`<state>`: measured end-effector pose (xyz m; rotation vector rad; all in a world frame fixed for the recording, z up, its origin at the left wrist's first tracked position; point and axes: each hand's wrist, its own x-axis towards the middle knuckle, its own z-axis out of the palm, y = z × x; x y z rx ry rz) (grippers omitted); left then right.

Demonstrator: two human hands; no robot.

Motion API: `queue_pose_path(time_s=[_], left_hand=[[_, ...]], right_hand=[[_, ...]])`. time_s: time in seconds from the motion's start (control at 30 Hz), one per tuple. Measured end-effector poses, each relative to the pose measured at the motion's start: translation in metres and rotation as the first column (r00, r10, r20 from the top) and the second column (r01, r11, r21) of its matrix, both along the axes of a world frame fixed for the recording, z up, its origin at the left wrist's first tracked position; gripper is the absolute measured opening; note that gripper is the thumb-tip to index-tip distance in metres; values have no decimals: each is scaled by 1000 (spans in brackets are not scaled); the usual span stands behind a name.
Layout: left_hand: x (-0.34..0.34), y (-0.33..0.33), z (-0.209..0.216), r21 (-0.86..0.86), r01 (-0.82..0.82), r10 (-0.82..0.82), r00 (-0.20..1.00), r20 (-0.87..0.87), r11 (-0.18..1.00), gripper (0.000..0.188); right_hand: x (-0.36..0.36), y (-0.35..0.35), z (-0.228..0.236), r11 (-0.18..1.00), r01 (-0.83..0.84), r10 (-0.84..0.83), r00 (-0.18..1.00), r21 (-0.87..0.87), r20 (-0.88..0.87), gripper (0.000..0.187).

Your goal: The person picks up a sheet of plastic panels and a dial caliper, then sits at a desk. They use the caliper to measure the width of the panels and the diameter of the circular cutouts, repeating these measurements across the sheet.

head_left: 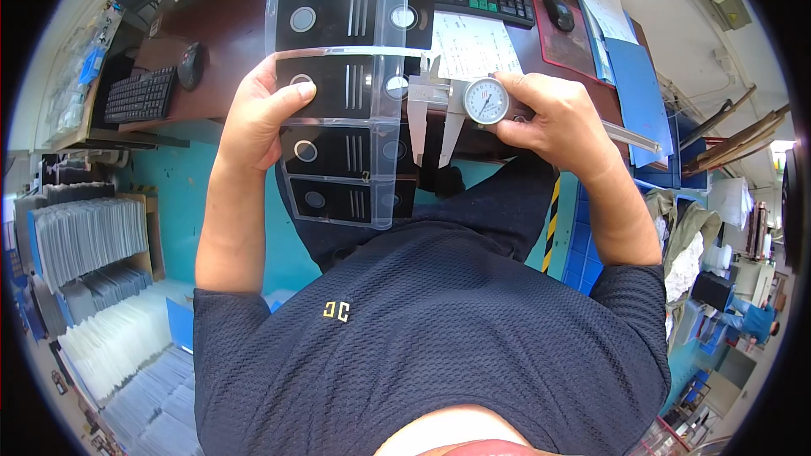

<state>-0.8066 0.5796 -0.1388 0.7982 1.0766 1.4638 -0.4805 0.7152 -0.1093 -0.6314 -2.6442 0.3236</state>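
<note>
My left hand (258, 118) pinches the left edge of a clear plastic sheet (342, 17), its thumb lying over one panel. The sheet carries several black panels in a column, each with a ring and thin pale stripes. My right hand (553, 114) grips a dial caliper (487, 101) around its round white dial and slide. The caliper's long jaws point down toward me and stand apart, close beside the sheet's right edge. Whether a jaw touches the sheet, I cannot tell. The fingers behind the sheet are partly hidden.
Beyond my hands, a brown desk (228, 17) bears a black keyboard (498, 2), a handwritten paper (477, 46) and a mouse (557, 13) on a red-edged pad. Blue folders (638, 89) lie at right. Racks of upright sheets (93, 241) stand at left. A person (752, 321) appears far right.
</note>
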Motion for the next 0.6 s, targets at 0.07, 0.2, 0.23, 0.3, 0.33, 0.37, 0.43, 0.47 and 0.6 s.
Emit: queue_pose_path(time_s=[0.07,0.2,0.23,0.3,0.33,0.37,0.43,0.47,0.6], left_hand=[[-2,0,-3,5,-6,6,1000,-15,1000,50],[-4,0,-3,-16,-13,13,999,-30,1000,50],[-2,1,-2,-18,-12,12,1000,-15,1000,50],[-1,1,-1,-20,-16,16,1000,-4,1000,50],[-3,0,-2,-18,-6,6,1000,-4,1000,50],[-4,1,-3,-16,5,-5,1000,-3,1000,50],[-5,2,-8,1,-6,6,1000,9,1000,50],[-7,2,-9,2,16,-16,1000,5,1000,49],[-10,2,-12,-13,32,-33,999,-15,999,49]], right_hand=[[0,0,0,1000,3,-3,1000,-6,8,41],[0,1,-2,1000,-6,6,1000,15,-10,41],[0,1,-1,1000,1,-1,1000,-4,4,41],[0,0,0,1000,3,-2,1000,-24,14,41],[-1,-1,0,1000,-4,3,1000,-3,-13,41],[-2,-1,0,1000,-9,9,999,18,-39,41],[-3,-3,3,1000,-9,9,999,2,-38,41],[-3,-3,3,1000,-3,3,999,-12,-32,41],[-4,-3,2,999,19,-19,1000,-31,-2,41]])
